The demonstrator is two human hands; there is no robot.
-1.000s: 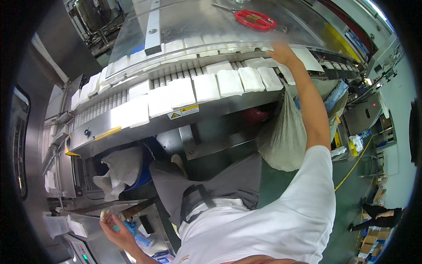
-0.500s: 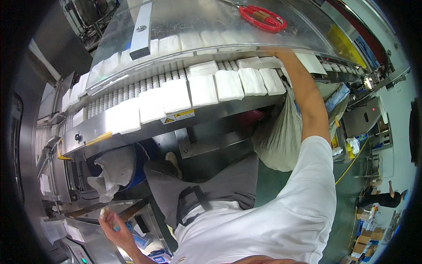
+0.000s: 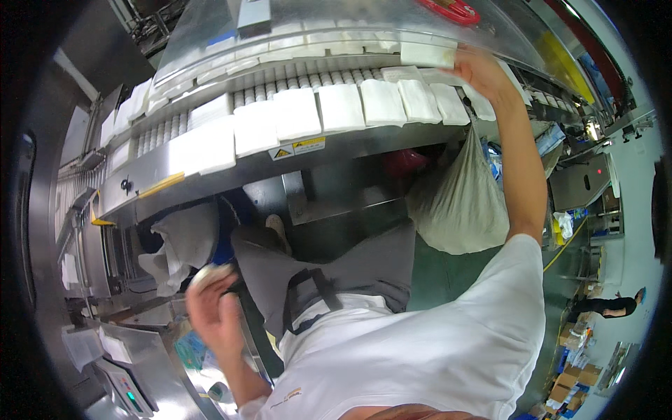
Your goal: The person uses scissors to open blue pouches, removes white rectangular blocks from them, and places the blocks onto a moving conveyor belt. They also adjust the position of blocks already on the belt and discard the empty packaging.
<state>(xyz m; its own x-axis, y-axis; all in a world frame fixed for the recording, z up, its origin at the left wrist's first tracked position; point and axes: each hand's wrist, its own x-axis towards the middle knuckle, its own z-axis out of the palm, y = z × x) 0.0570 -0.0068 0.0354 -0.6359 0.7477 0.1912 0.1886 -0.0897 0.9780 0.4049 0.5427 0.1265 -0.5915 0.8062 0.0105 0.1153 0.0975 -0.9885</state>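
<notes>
Factory conveyor (image 3: 210,175) carrying white folded pads (image 3: 341,106) spans the upper frame. Right hand (image 3: 479,70), arm outstretched at upper right, grips one pad (image 3: 427,54). Left hand (image 3: 213,308), lower left, is closed around a small white piece (image 3: 210,274).

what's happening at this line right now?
A person stands at a conveyor carrying a row of white packs. The right hand reaches up to the packs at the far end. The left hand is low by the waist, closed on a small pale wad. A white sack hangs under the conveyor.
</notes>
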